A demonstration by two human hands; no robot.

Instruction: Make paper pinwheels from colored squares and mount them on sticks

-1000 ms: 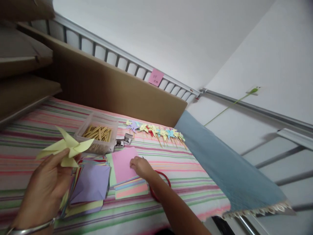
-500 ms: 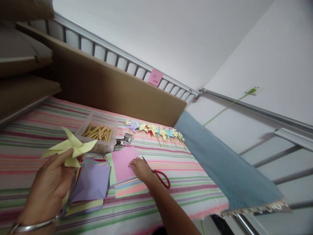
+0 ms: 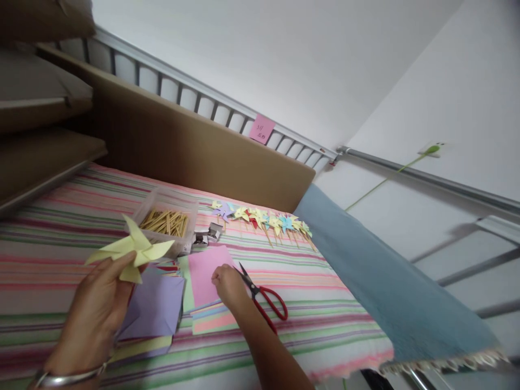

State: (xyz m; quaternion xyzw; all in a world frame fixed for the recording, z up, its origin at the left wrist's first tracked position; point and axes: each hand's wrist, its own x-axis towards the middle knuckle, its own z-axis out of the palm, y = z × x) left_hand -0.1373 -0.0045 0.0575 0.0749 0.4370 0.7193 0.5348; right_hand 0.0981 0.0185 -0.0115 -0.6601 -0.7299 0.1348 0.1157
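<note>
My left hand (image 3: 99, 298) pinches a pale yellow paper pinwheel (image 3: 136, 250) by its centre, held up above the stacked papers. My right hand (image 3: 229, 284) is closed, fingertips together, over a pink paper sheet (image 3: 204, 271); whatever it holds is too small or hidden to make out. Beside my right wrist lie red-handled scissors (image 3: 257, 291), blades spread a little. Under my left hand is a stack of cut squares with a purple paper (image 3: 156, 303) on top. Two small open boxes (image 3: 208, 235) of tiny dark pieces stand behind the pink sheet.
A clear plastic box (image 3: 166, 221) holds short wooden sticks. Several finished pinwheels (image 3: 274, 222) on sticks lie in a row at the back of the striped cloth (image 3: 325, 303). A cardboard panel (image 3: 195, 141) borders the far side; cardboard boxes (image 3: 44, 86) are stacked at left.
The view has shifted slightly, so most things sit further right. The small shiny thing earlier seen at my right fingertips is now hidden. More of the scissors shows beside my right arm.
</note>
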